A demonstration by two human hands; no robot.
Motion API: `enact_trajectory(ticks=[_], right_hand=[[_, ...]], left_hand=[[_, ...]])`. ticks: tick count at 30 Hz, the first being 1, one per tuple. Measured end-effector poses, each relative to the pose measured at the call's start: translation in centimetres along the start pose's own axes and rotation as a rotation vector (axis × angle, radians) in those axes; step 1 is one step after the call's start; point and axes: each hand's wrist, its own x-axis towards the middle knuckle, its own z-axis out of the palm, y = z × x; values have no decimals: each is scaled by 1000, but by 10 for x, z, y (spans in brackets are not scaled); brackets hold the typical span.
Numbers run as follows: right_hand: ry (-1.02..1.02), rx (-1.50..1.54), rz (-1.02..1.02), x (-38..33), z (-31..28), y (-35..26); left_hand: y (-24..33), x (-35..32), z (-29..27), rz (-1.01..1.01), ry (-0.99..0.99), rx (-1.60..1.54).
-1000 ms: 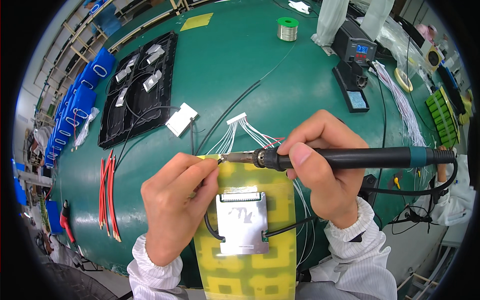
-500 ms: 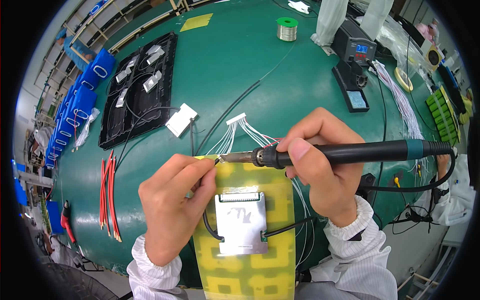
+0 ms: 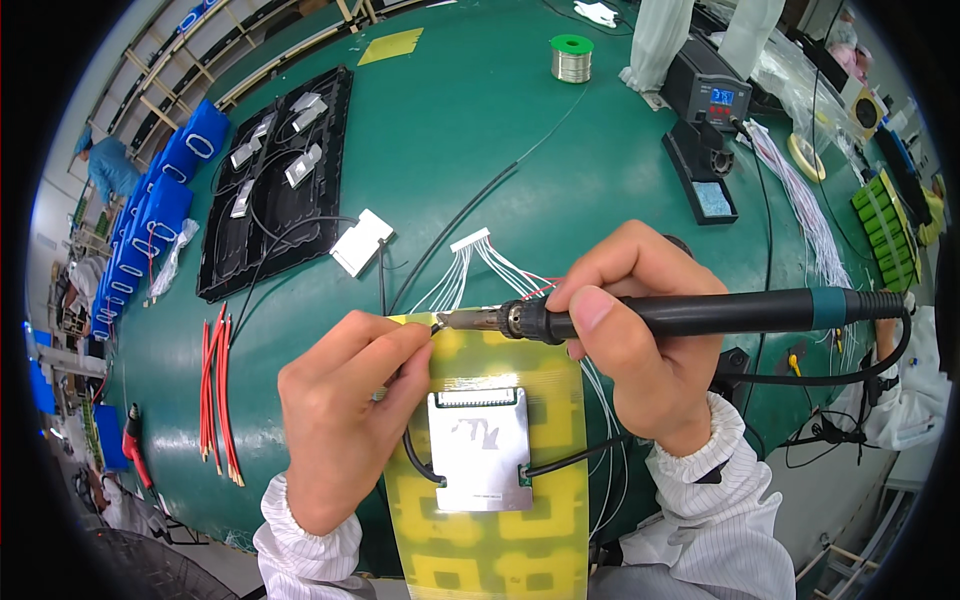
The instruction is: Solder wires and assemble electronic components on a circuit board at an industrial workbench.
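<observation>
My right hand (image 3: 650, 335) grips a black soldering iron (image 3: 740, 313), its tip pointing left over the far edge of a yellow-wrapped battery pack (image 3: 545, 550). Between thumb and fingers, my left hand (image 3: 345, 400) pinches a black wire (image 3: 418, 458) near its bared end. The iron's tip meets that wire end, or lies right beside it. On the pack rests a silver circuit board module (image 3: 480, 455) with a white connector socket on its far side. A second black cable (image 3: 575, 457) leaves the module to the right. White thin wires with a connector (image 3: 470, 240) lie beyond the pack.
Left are red wires (image 3: 215, 400), a black tray (image 3: 275, 180) of silver modules and blue packs (image 3: 165, 205). A solder spool (image 3: 571, 60) stands far off. At right sit the soldering station (image 3: 705, 85), iron stand (image 3: 705, 175) and a white wire bundle (image 3: 810, 210). Another person works far left.
The soldering iron and my right hand have shifted very slightly; my left hand keeps its pinch on the wire. The person at the far left has moved.
</observation>
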Motion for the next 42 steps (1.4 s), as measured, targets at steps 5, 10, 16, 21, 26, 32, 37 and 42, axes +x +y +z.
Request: enact_trajectory(ticks=[5,10,16,21,26,32,37,42], right_hand=[[-1,3,-20,1,0,3],[12,78,-6,0,2,4],[35,52,-120,2,3,9],[-25,-56,-53,-3,2,-6],[-27,-97,-97,-4,3,-5],[-33,-82,-83,-4,2,-5],[-54,-132,-158,-4,1,-5],[-15,-128,-298,-1,5,2]], left_hand=[[1,1,1,0,-8,18],[1,0,0,-1,-3,13],[4,1,1,-17,-11,21],[2,0,4,-2,26,57],[1,1,3,16,8,53],[1,1,2,4,-13,35],[1,2,1,15,-18,25],[0,2,-1,22,-38,46]])
